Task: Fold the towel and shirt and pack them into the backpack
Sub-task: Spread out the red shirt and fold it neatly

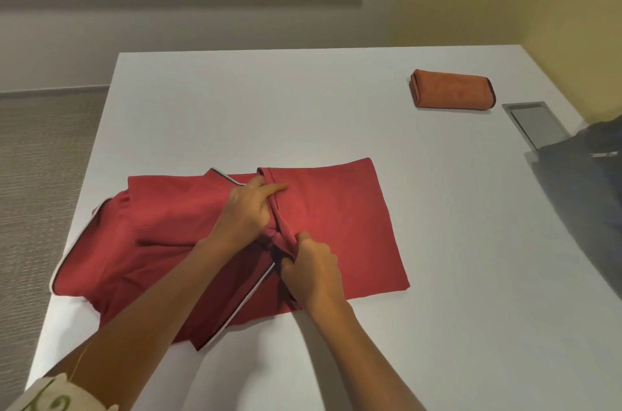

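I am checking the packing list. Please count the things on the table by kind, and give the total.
Shirt: 1, red, held by left hand and right hand
Towel: 1, orange, folded
Backpack: 1, dark, partly in view
Total: 3

No text, label, brand, number or sign could be read anywhere in the view. The cream sleeve cuff at the near left carried a green curling pattern, but it formed no legible letters.
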### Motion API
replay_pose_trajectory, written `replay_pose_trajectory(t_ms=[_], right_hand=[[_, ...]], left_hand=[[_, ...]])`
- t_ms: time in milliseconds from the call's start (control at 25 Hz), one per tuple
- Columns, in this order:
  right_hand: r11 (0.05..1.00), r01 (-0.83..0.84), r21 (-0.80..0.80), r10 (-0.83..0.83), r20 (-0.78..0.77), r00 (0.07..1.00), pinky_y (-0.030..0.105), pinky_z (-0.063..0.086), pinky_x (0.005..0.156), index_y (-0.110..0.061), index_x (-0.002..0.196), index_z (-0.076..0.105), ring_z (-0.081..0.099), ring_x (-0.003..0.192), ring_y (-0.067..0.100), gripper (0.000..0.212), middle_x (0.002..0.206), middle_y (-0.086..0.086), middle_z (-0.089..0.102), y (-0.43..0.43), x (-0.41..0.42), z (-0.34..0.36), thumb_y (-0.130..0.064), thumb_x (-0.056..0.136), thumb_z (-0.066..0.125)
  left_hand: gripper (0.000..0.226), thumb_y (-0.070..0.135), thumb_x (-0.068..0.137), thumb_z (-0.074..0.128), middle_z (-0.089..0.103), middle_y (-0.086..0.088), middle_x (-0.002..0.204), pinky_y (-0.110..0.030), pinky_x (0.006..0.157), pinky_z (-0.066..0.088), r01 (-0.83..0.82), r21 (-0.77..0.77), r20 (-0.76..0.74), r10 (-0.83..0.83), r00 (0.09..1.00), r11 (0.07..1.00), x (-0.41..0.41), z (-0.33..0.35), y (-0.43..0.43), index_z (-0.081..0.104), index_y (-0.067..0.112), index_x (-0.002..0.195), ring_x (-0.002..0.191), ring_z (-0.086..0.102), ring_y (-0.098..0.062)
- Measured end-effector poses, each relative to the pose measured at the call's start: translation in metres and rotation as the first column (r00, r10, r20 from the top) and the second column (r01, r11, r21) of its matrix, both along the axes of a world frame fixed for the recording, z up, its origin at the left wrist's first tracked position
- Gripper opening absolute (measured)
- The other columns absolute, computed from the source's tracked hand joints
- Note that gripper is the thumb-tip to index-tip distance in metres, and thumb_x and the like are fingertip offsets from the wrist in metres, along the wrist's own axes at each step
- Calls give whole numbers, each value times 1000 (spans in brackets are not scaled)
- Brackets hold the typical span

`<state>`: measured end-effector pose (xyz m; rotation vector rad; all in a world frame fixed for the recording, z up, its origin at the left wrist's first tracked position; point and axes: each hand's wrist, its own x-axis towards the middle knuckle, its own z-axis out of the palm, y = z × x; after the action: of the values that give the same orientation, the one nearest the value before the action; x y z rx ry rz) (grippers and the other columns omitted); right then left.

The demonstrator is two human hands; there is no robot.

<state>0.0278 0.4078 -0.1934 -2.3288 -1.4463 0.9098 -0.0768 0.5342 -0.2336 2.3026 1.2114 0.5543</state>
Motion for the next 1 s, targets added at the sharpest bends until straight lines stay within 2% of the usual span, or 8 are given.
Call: replay_pose_trajectory(t_ms=[200, 360, 440, 520, 640, 760, 880, 1000], right_hand=[[999, 29, -42, -31, -49, 998, 37, 42, 69, -11, 99, 61, 61, 95, 37, 49, 100, 14, 66, -1, -7, -1, -57, 93, 42], [960, -2, 282, -88, 308, 947, 40, 49, 71, -16, 99, 63, 57, 102, 31, 24, 106, 7, 64, 6, 2, -15, -30, 94, 44], [950, -51, 308, -92, 431, 898, 44, 48, 86, -20, 118, 61, 51, 121, 32, 32, 130, 8, 57, 8, 12, -34, -28, 91, 47], [967, -72, 242, -44, 441, 896, 51, 36, 106, -29, 141, 47, 31, 142, 31, 46, 154, 8, 37, 3, 23, -55, -39, 97, 40], [976, -125, 179, 29, 463, 886, 54, 17, 116, -34, 151, 29, 10, 150, 33, 55, 163, 5, 16, -7, 34, -72, -53, 99, 30], [974, -133, 182, 42, 431, 901, 53, 12, 118, -32, 152, 27, 2, 150, 36, 58, 163, 7, 11, -6, 34, -71, -55, 99, 26], [960, -64, 272, -36, 348, 937, 52, 18, 117, -27, 147, 40, 10, 149, 35, 53, 162, 8, 19, -7, 42, -65, -47, 99, 31], [930, 92, 355, -230, 369, 900, 53, 33, 107, -20, 131, 54, 31, 139, 36, 40, 152, 12, 37, -14, 72, -59, -31, 93, 50]], left_hand=[[48, 26, 77, 38, 54, -5, 126, -42, 94, 32, -238, 133, -115, 253, 961, 962, 9, 6, -10, 71, 26, 112, 115, 51, -23], [41, 24, 89, 43, 57, -9, 135, -48, 102, 38, -53, 358, -167, 119, 979, 932, 31, -4, -16, 67, 15, 120, 128, 51, -27], [45, 29, 93, 40, 54, -12, 141, -52, 105, 39, 13, 337, -282, 87, 955, 942, 40, -17, -21, 62, 14, 129, 133, 47, -32], [50, 36, 94, 37, 50, -14, 144, -55, 106, 37, 1, 273, -361, 102, 927, 962, 41, -28, -23, 57, 17, 136, 137, 42, -35], [57, 47, 95, 33, 38, -11, 154, -60, 109, 28, 23, 182, -446, 61, 893, 983, 37, -37, -23, 44, 25, 146, 143, 32, -34], [61, 53, 95, 26, 28, -7, 159, -62, 113, 19, 27, 143, -477, 45, 878, 989, 38, -37, -21, 34, 29, 150, 147, 22, -31], [63, 54, 92, 26, 33, -8, 157, -60, 115, 7, -29, 154, -439, 95, 894, 988, 45, -28, -21, 43, 27, 146, 146, 24, -29], [54, 46, 87, 38, 51, -11, 141, -57, 114, 17, -31, 279, -378, 139, 915, 960, 63, -11, -18, 62, 19, 127, 132, 43, -27]])
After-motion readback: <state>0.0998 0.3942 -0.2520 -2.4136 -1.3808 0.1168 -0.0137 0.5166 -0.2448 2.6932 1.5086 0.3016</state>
